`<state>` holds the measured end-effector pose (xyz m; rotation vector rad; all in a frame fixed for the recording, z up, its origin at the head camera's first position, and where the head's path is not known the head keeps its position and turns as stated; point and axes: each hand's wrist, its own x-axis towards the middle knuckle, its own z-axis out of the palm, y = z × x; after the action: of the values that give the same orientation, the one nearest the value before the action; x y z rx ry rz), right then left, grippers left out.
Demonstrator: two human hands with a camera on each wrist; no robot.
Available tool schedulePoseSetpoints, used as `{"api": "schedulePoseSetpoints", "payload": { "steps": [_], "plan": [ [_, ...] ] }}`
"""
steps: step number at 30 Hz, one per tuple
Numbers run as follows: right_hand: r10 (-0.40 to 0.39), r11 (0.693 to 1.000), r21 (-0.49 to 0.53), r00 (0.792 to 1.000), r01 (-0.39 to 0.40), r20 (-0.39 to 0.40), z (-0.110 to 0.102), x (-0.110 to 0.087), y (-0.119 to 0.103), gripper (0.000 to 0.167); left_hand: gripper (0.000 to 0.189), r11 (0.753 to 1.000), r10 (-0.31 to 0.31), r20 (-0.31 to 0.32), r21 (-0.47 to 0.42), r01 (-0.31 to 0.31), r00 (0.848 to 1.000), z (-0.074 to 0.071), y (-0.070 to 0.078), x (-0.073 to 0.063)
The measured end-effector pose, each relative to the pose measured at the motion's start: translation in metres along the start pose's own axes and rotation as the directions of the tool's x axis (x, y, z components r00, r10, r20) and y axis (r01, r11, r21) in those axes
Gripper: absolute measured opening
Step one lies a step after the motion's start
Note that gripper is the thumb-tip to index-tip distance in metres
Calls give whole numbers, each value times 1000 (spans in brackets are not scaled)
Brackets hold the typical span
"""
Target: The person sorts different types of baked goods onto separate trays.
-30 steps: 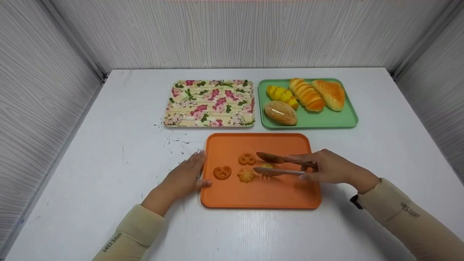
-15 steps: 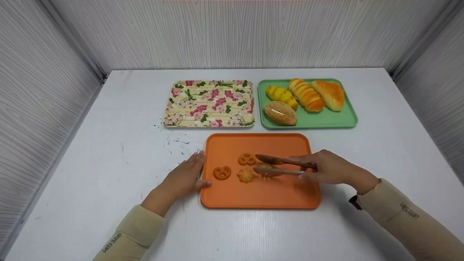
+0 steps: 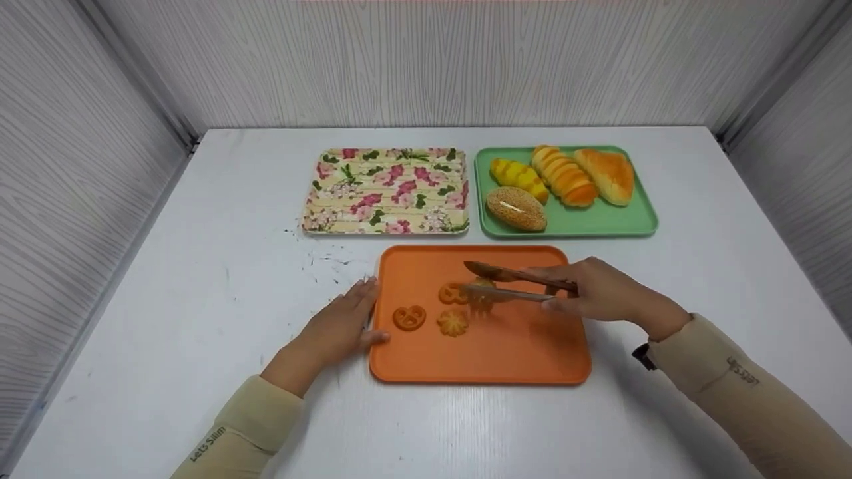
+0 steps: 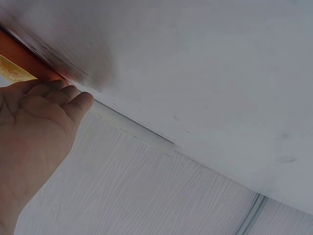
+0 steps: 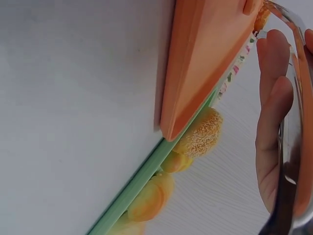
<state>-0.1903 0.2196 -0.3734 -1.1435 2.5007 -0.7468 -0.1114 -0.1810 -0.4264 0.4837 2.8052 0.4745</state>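
My right hand grips metal tongs over the right half of an orange tray. Between the tongs' tips is a ridged golden cookie, partly hidden by the lower arm; the right wrist view shows this cookie at the tongs' end. On the tray lie a flower-shaped cookie and a pretzel-shaped cookie. Another pretzel-shaped cookie is overlapped by the tongs. My left hand rests against the tray's left edge, fingers extended and thumb over the rim.
Behind the orange tray stands a floral tray. To its right, a green tray bears a sesame roll, a yellow bread, a ridged loaf and a triangular bread. Pale panels surround the white table.
My right hand has moved the tongs slightly away from me and to the left, with the ridged cookie between their tips. My left hand stays at the tray's edge.
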Motion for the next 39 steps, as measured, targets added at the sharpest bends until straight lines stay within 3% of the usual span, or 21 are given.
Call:
{"api": "schedulePoseSetpoints", "payload": {
  "steps": [7,18,30,39],
  "plan": [
    [11,1000,25,999,-10,-45,-9,20,-3,55,90,1000,-3,6,-11,3,1000,0,1,0],
    [97,993,78,995,-94,-32,-16,56,-7,57,90,999,-24,13,-22,24,1000,0,-1,-1],
    [114,991,74,992,-109,-59,-14,99,-12,57,90,999,-22,8,-27,22,1000,0,1,0],
    [211,977,-14,975,-212,-73,-3,132,-21,58,91,1000,-7,-3,-8,7,1000,0,-1,0]
  ]
}}
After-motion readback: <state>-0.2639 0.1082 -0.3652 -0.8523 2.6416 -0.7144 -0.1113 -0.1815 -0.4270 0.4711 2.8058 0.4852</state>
